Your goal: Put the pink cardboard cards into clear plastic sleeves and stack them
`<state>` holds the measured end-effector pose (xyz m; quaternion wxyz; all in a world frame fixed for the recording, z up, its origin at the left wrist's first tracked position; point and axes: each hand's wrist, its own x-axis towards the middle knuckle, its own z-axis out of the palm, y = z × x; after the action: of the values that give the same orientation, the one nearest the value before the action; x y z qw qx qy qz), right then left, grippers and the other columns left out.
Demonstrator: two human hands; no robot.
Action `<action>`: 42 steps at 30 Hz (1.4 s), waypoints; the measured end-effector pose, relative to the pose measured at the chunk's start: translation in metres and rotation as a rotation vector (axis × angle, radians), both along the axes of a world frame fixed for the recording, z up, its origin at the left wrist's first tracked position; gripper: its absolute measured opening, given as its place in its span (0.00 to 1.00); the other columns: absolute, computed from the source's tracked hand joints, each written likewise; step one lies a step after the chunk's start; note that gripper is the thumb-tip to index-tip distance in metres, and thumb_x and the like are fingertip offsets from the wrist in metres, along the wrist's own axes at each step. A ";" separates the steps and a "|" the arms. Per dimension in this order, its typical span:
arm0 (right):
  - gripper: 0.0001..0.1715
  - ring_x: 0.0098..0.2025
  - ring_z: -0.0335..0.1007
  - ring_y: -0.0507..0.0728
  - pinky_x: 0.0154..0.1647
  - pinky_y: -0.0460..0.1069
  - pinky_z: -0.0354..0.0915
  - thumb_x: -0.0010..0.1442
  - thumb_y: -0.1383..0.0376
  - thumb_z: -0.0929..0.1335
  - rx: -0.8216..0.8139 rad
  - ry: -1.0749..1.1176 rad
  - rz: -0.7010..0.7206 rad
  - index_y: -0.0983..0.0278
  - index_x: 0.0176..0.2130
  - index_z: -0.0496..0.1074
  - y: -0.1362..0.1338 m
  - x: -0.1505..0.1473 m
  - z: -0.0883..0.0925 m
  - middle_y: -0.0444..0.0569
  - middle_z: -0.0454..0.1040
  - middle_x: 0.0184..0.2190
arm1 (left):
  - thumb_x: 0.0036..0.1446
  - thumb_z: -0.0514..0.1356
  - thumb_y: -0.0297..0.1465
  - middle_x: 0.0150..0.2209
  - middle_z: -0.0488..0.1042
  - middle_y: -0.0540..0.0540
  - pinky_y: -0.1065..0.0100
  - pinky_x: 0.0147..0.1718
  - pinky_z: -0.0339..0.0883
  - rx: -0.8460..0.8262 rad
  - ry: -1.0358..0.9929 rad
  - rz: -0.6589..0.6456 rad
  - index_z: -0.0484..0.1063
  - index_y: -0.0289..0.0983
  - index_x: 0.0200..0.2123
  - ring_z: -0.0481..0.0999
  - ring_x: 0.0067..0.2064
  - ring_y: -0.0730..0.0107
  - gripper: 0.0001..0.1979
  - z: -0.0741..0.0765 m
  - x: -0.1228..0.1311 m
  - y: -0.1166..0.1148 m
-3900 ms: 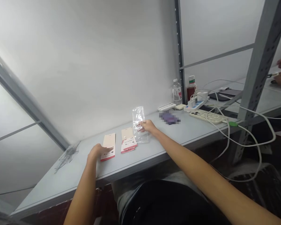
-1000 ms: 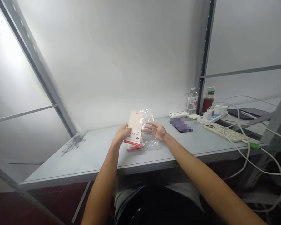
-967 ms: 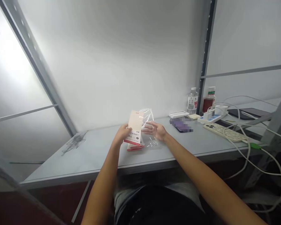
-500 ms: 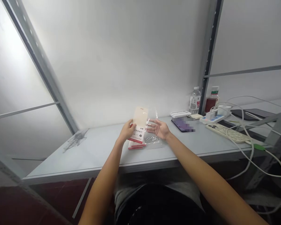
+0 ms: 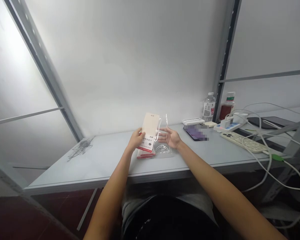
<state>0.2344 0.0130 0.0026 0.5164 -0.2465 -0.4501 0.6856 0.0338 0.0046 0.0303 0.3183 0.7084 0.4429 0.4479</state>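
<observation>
My left hand [image 5: 135,139] grips a white printed packet [image 5: 150,128] by its left edge, thumb on the front. Black print and a red band mark the packet's lower end, and it is tilted upright above the table. A clear plastic bag [image 5: 164,150] is just right of it. At the bag my right hand [image 5: 172,137] is open, fingers stretched towards the packet; whether they are inside or behind the film I cannot tell. Below the raised packet, similar red-edged packets [image 5: 145,155] lie stacked on the table.
The white table [image 5: 110,156] meets a wall behind. A dark crumpled mesh [image 5: 81,148] lies at the left. At the right are a purple-screened phone [image 5: 196,132], a white power bank [image 5: 193,121], bottles [image 5: 209,108], a power strip [image 5: 227,126], a cased phone [image 5: 242,141] and loose white cables [image 5: 268,163].
The packet in my left hand has shifted slightly right and turned more face-on. My right hand stays spread at the bag, nearly unmoved.
</observation>
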 end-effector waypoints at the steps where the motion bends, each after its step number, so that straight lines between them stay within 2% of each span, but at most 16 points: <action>1: 0.26 0.33 0.74 0.59 0.34 0.55 0.69 0.61 0.53 0.53 -0.002 -0.018 0.001 0.66 0.46 0.65 -0.001 -0.001 0.000 0.56 0.74 0.36 | 0.52 0.53 0.36 0.29 0.74 0.47 0.73 0.23 0.63 0.004 -0.015 0.002 0.66 0.36 0.45 0.71 0.26 0.72 0.17 0.000 0.001 0.000; 7: 0.31 0.31 0.73 0.58 0.34 0.55 0.69 0.60 0.48 0.52 -0.009 -0.084 0.027 0.65 0.47 0.65 -0.002 -0.003 0.001 0.55 0.74 0.35 | 0.52 0.53 0.37 0.30 0.73 0.48 0.73 0.24 0.63 0.056 -0.103 0.049 0.66 0.37 0.46 0.70 0.26 0.74 0.19 -0.006 0.004 0.006; 13: 0.30 0.29 0.73 0.57 0.33 0.54 0.69 0.59 0.48 0.54 0.004 -0.148 0.072 0.65 0.48 0.65 -0.002 -0.004 -0.001 0.54 0.74 0.36 | 0.53 0.53 0.38 0.29 0.72 0.48 0.74 0.24 0.61 0.141 -0.097 0.148 0.66 0.37 0.46 0.68 0.25 0.75 0.18 -0.019 0.003 0.010; 17: 0.30 0.31 0.73 0.59 0.34 0.55 0.68 0.60 0.49 0.53 -0.008 -0.186 0.085 0.66 0.47 0.66 -0.004 -0.007 -0.001 0.56 0.75 0.35 | 0.54 0.52 0.38 0.27 0.72 0.49 0.74 0.23 0.60 0.200 -0.094 0.209 0.66 0.38 0.46 0.66 0.23 0.76 0.18 -0.022 0.003 0.010; 23: 0.29 0.30 0.74 0.59 0.30 0.54 0.69 0.60 0.49 0.54 -0.008 -0.239 0.100 0.66 0.45 0.67 -0.004 -0.008 -0.003 0.57 0.75 0.35 | 0.53 0.52 0.39 0.27 0.72 0.49 0.75 0.20 0.59 0.098 -0.216 0.166 0.65 0.36 0.48 0.66 0.21 0.77 0.20 -0.021 0.004 0.011; 27: 0.27 0.30 0.74 0.59 0.28 0.52 0.69 0.61 0.51 0.55 0.000 -0.240 0.115 0.67 0.46 0.66 -0.003 -0.008 -0.006 0.57 0.75 0.35 | 0.51 0.54 0.39 0.26 0.72 0.49 0.75 0.19 0.59 0.015 -0.314 0.197 0.64 0.35 0.49 0.66 0.20 0.78 0.22 -0.021 0.000 0.012; 32: 0.26 0.30 0.74 0.58 0.28 0.51 0.70 0.60 0.51 0.57 0.018 -0.261 0.134 0.67 0.46 0.64 -0.006 -0.010 -0.007 0.58 0.75 0.35 | 0.49 0.56 0.42 0.26 0.72 0.48 0.74 0.20 0.61 -0.038 -0.327 0.230 0.67 0.36 0.39 0.68 0.22 0.76 0.18 -0.024 -0.001 0.013; 35: 0.24 0.29 0.74 0.57 0.28 0.51 0.70 0.59 0.52 0.59 0.059 -0.281 0.159 0.68 0.45 0.65 -0.011 -0.013 -0.007 0.57 0.75 0.34 | 0.49 0.56 0.43 0.28 0.71 0.48 0.74 0.23 0.63 -0.006 -0.357 0.195 0.66 0.36 0.33 0.70 0.26 0.75 0.15 -0.026 0.003 0.011; 38: 0.22 0.27 0.72 0.55 0.27 0.50 0.70 0.59 0.53 0.60 0.084 -0.298 0.146 0.67 0.42 0.68 -0.013 -0.016 -0.007 0.55 0.76 0.32 | 0.50 0.55 0.42 0.31 0.70 0.49 0.74 0.25 0.64 0.012 -0.395 0.089 0.64 0.37 0.33 0.70 0.28 0.76 0.14 -0.028 0.011 0.007; 42: 0.21 0.25 0.71 0.54 0.26 0.50 0.70 0.57 0.53 0.62 0.104 -0.317 0.103 0.67 0.37 0.71 -0.011 -0.018 -0.009 0.53 0.76 0.29 | 0.51 0.55 0.42 0.28 0.68 0.52 0.74 0.26 0.64 -0.053 -0.452 -0.045 0.63 0.38 0.33 0.69 0.27 0.77 0.14 -0.027 0.017 0.003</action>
<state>0.2166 0.0020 -0.0063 0.4152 -0.3010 -0.5726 0.6397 0.0511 0.0077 0.0031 0.4379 0.5911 0.3560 0.5762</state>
